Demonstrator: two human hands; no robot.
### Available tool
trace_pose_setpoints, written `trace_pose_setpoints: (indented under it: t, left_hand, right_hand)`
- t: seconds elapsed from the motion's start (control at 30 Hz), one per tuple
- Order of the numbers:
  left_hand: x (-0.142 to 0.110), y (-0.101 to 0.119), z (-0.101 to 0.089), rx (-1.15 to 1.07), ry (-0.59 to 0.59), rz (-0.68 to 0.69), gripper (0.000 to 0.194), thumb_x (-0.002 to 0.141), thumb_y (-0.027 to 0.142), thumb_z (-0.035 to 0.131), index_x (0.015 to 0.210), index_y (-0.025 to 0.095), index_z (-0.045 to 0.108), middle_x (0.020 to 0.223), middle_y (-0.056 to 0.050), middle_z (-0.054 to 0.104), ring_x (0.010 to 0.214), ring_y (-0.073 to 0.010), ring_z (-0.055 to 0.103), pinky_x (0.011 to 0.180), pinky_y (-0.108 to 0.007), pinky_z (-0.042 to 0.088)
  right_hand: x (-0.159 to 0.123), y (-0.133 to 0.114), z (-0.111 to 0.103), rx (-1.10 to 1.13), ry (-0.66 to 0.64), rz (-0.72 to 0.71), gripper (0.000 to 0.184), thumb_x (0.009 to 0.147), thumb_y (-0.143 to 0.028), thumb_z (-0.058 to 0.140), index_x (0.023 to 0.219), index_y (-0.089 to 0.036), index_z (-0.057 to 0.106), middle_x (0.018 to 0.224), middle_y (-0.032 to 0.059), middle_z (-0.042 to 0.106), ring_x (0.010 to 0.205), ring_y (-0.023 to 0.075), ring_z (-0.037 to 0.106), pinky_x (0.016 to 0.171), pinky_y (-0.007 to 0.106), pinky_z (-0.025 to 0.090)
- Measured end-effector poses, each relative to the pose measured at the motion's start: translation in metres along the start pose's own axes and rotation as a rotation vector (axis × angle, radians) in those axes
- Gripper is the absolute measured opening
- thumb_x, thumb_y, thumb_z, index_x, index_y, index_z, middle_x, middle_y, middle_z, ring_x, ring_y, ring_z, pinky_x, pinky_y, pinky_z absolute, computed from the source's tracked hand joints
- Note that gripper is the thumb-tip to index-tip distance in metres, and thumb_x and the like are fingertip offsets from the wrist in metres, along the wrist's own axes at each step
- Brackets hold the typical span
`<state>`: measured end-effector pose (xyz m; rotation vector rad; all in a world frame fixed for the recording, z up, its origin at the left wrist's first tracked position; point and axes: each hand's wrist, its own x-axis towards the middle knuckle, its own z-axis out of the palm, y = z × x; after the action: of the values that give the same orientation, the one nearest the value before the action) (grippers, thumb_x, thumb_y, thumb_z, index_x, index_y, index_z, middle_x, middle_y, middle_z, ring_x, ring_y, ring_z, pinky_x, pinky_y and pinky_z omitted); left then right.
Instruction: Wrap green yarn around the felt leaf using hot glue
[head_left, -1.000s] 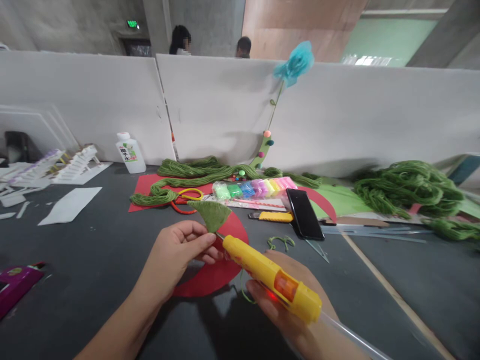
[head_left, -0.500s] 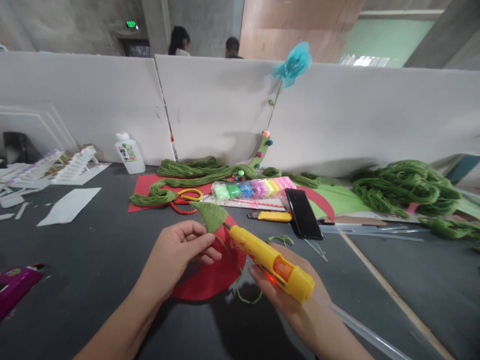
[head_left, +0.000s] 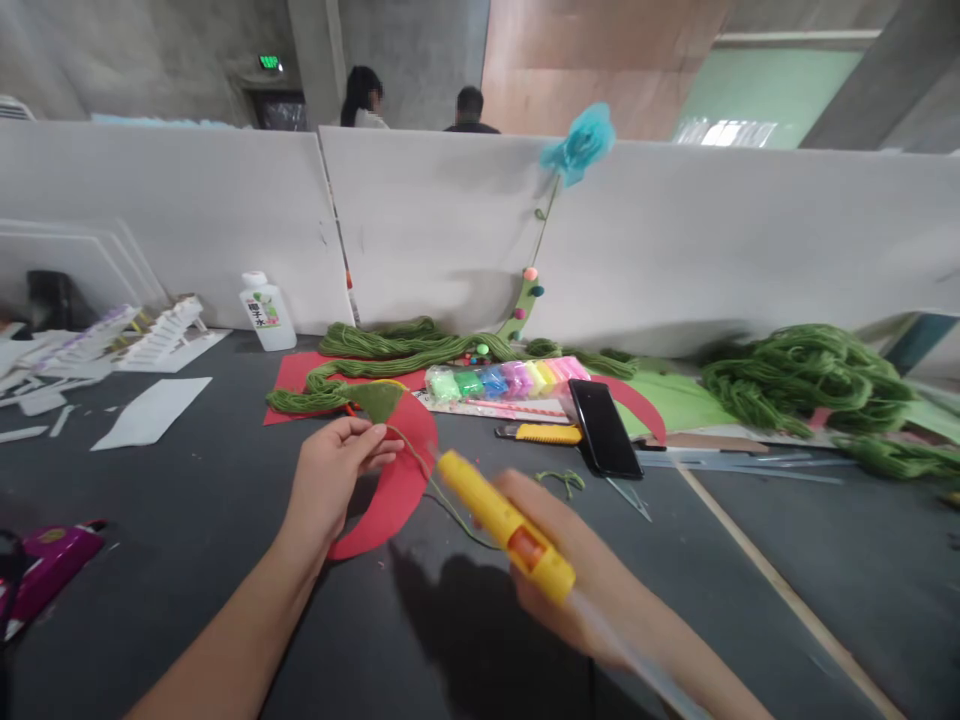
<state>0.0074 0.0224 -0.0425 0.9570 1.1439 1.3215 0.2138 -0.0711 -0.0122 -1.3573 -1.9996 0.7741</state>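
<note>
My left hand (head_left: pixel 341 465) pinches the edge of a red paper crescent (head_left: pixel 401 500) whose upper tip is covered in green yarn (head_left: pixel 377 400). From near the fingertips a loose green yarn strand (head_left: pixel 455 515) trails across the crescent to the right. My right hand (head_left: pixel 555 550) is wrapped round a yellow glue gun (head_left: pixel 506 520), slightly blurred, with a clear glue stick (head_left: pixel 630 655) sticking out of its back. The gun's nozzle points at the crescent, apart from the green tip. Most of my right fingers are hidden behind the gun.
Behind lie green yarn skeins (head_left: pixel 405 345), packs of coloured clay (head_left: pixel 510 378), a yellow cutter (head_left: pixel 550 434) and a black phone (head_left: pixel 606 428). A white bottle (head_left: pixel 268 312) stands by the partition (head_left: pixel 420 220). A purple tool (head_left: pixel 56 570) lies at left.
My left hand has shifted left with the crescent, and its green tip has turned. The glue gun has drawn back from the tip, down and to the left in view.
</note>
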Motion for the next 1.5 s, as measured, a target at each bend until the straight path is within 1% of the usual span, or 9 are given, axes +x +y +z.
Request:
trace_pose_setpoints:
  t: [0.1,0.23,0.47,0.7,0.8,0.97,1.17,1.37,1.5]
  left_hand:
    - [0.004,0.0,-0.004,-0.018,0.049,0.044,0.018,0.066,0.025,0.071,0.071,0.014,0.057,0.063,-0.001,0.068,0.066,-0.0153,0.07,0.062,-0.022,0.054]
    - [0.004,0.006,-0.007,-0.026,0.094,0.088,0.02,0.064,0.025,0.072,0.071,0.015,0.056,0.06,0.001,0.067,0.063,-0.0148,0.069,0.062,-0.022,0.054]
    - [-0.016,0.02,0.0,0.001,0.01,0.085,0.02,0.066,0.029,0.073,0.072,0.014,0.06,0.063,-0.002,0.07,0.066,-0.018,0.07,0.064,-0.025,0.054]
    - [-0.028,0.026,0.004,0.028,-0.088,0.047,0.019,0.069,0.028,0.071,0.07,0.015,0.058,0.06,0.0,0.069,0.063,-0.0168,0.07,0.063,-0.024,0.054]
    - [-0.031,0.027,0.006,0.034,-0.108,0.034,0.019,0.068,0.028,0.072,0.07,0.015,0.059,0.058,0.001,0.067,0.061,-0.016,0.069,0.062,-0.023,0.053]
    - [-0.037,0.035,0.007,0.137,-0.036,0.082,0.018,0.067,0.029,0.072,0.071,0.016,0.061,0.059,0.002,0.067,0.061,-0.0142,0.068,0.063,-0.021,0.053]
    - [-0.052,0.043,0.01,0.355,0.038,0.197,0.01,0.07,0.027,0.069,0.068,0.019,0.063,0.053,0.004,0.065,0.051,-0.01,0.061,0.051,-0.015,0.047]
    - [-0.057,0.045,0.009,0.357,-0.069,0.089,0.016,0.072,0.033,0.066,0.07,0.019,0.06,0.044,0.004,0.061,0.039,-0.0089,0.051,0.043,-0.017,0.042]
    - [-0.051,0.04,0.007,0.308,-0.186,-0.014,0.021,0.074,0.038,0.065,0.072,0.018,0.06,0.042,0.002,0.061,0.039,-0.0101,0.051,0.041,-0.019,0.04]
  right_hand:
    - [-0.003,-0.006,0.006,-0.099,-0.356,-0.062,0.016,0.068,-0.011,0.054,0.081,-0.02,0.051,0.088,0.0011,0.053,0.07,0.0127,0.052,0.062,0.023,0.042]
    - [-0.003,0.001,0.022,-0.222,-0.467,-0.026,0.023,0.066,-0.011,0.054,0.089,-0.017,0.055,0.098,0.0053,0.052,0.079,0.0156,0.055,0.068,0.025,0.044]
    - [0.005,0.012,0.03,-0.307,-0.267,-0.017,0.033,0.073,-0.009,0.054,0.104,-0.019,0.057,0.106,0.008,0.054,0.097,0.0205,0.052,0.085,0.032,0.041]
    - [0.026,-0.018,0.015,-0.229,0.254,-0.2,0.01,0.084,-0.014,0.049,0.084,-0.018,0.058,0.088,0.0061,0.057,0.084,0.0189,0.054,0.075,0.032,0.044]
    - [0.043,-0.034,0.018,-0.364,0.363,-0.283,0.008,0.082,-0.017,0.051,0.082,-0.015,0.059,0.085,0.008,0.055,0.084,0.0212,0.051,0.074,0.034,0.042]
    - [0.063,-0.042,0.031,-0.467,0.382,-0.19,0.01,0.08,-0.017,0.052,0.076,-0.013,0.06,0.082,0.0088,0.053,0.081,0.0234,0.049,0.072,0.037,0.041]
    - [0.064,-0.045,0.033,-0.058,0.379,-0.147,0.009,0.076,-0.013,0.056,0.068,-0.017,0.055,0.079,0.0034,0.054,0.078,0.0174,0.052,0.07,0.03,0.041]
    - [0.052,-0.053,0.023,0.066,0.283,-0.022,0.013,0.072,-0.012,0.05,0.063,-0.019,0.045,0.064,-0.0026,0.052,0.06,0.0116,0.047,0.054,0.023,0.035]
    - [0.051,-0.054,0.019,0.416,0.1,0.123,0.009,0.076,-0.016,0.046,0.069,-0.02,0.043,0.059,-0.0052,0.049,0.053,0.0089,0.046,0.049,0.02,0.035]
